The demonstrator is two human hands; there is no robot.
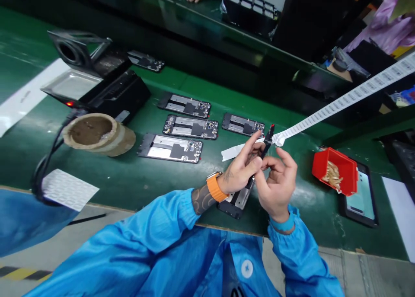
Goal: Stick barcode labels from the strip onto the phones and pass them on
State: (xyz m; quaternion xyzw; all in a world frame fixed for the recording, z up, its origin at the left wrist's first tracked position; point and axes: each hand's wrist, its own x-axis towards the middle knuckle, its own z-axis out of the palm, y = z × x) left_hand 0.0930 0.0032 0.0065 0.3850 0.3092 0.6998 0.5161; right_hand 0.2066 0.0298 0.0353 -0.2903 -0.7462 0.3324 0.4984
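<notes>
A thin black part [267,142] is held tilted in the narrow grip of the left hand [239,170], over the green tabletop [304,219]. The right hand [277,188] is curled close by; whether its grip is shut cannot be told. An open phone [238,202] is seen partly hidden below both hands.

Left hand [238,174] and right hand [278,184] sit close together, fingers [287,159] bent.

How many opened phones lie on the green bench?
6: one phone beyond the black machine, three in a column, one right of those, one partly beneath the left hand; others may be hidden.
</notes>
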